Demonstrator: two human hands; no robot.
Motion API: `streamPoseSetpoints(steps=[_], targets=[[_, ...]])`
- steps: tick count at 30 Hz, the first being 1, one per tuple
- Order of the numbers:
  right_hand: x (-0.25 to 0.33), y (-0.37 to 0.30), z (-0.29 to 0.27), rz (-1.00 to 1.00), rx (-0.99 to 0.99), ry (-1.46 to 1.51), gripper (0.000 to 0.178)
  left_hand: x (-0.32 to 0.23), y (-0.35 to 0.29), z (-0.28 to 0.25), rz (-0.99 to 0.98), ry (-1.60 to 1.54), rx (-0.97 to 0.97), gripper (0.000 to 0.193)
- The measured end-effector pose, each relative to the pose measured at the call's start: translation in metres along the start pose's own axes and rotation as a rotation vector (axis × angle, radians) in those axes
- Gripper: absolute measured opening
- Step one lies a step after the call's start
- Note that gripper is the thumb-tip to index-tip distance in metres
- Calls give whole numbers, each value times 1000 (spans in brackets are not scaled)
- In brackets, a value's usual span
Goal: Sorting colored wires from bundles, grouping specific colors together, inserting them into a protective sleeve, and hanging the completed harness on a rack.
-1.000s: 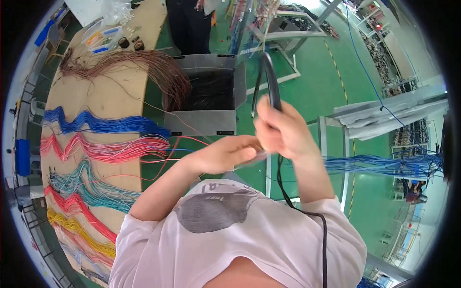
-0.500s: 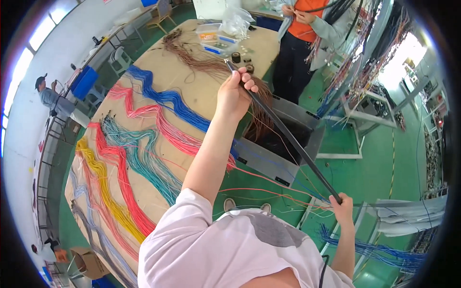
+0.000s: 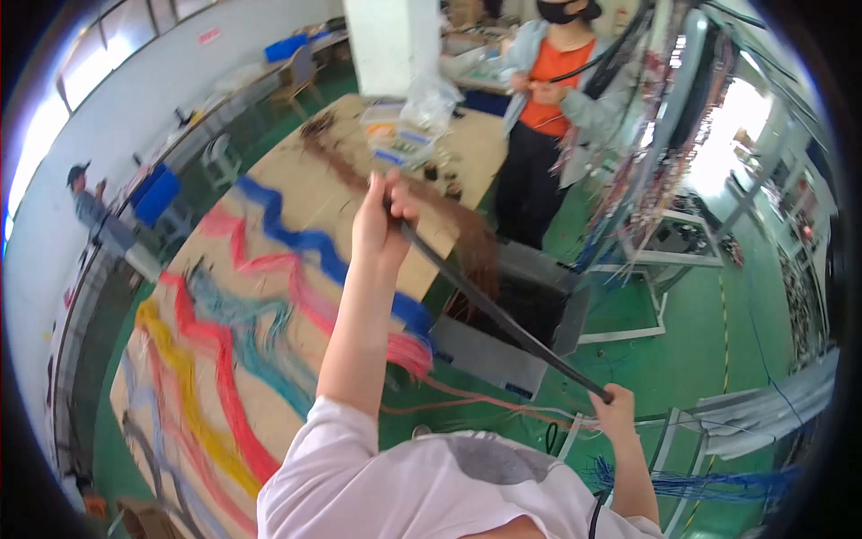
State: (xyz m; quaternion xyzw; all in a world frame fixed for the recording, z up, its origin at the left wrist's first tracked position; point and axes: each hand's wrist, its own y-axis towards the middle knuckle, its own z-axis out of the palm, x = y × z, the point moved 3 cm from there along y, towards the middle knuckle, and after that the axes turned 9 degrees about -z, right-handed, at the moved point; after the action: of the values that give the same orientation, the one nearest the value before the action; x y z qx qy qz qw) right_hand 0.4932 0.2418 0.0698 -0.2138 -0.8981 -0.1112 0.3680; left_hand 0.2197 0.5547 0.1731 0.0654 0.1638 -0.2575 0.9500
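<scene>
Up at the far end, the fingers of the left hand (image 3: 384,216) are clenched round a long black cable (image 3: 498,313), with the arm stretched out over the workbench (image 3: 296,193). The cable runs taut on a slant from that fist down to the right hand (image 3: 618,415), which grips the lower end close to the person's body; the fingers there look closed on it, though they are small and partly hidden. So the cable hangs in the air between the two hands, above the near corner of the bench and the grey metal bin (image 3: 512,323) beside it.

Below the left arm, bundles of wire lie across the bench in wavy bands: a blue bundle (image 3: 305,238), pink and red ones (image 3: 269,269), teal wires (image 3: 242,314) and a yellow bundle (image 3: 189,386). A brown bundle (image 3: 449,216) trails off the bench edge into the bin. Clear bags and small boxes (image 3: 409,126) sit at the far end. Another person in an orange top (image 3: 557,67) stands past the bench, well apart from the cable, handling something dark, and racks of hanging wires (image 3: 655,153) stand to the right.

As I judge it, the main risk is the taut cable slipping from the lower grip, where only the end is held; it would whip down onto the loose brown strands and drag them. Swinging it lower could also snag the sorted bundles and pull them out of order.
</scene>
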Motion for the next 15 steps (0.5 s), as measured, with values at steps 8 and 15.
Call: streamPoseSetpoints(steps=[8, 15], targets=[[122, 36, 89, -80, 613, 313, 22, 153, -75, -15, -304, 100, -288, 24], [46, 9, 81, -151, 590, 876, 24, 116, -45, 11, -316, -11, -208, 29]])
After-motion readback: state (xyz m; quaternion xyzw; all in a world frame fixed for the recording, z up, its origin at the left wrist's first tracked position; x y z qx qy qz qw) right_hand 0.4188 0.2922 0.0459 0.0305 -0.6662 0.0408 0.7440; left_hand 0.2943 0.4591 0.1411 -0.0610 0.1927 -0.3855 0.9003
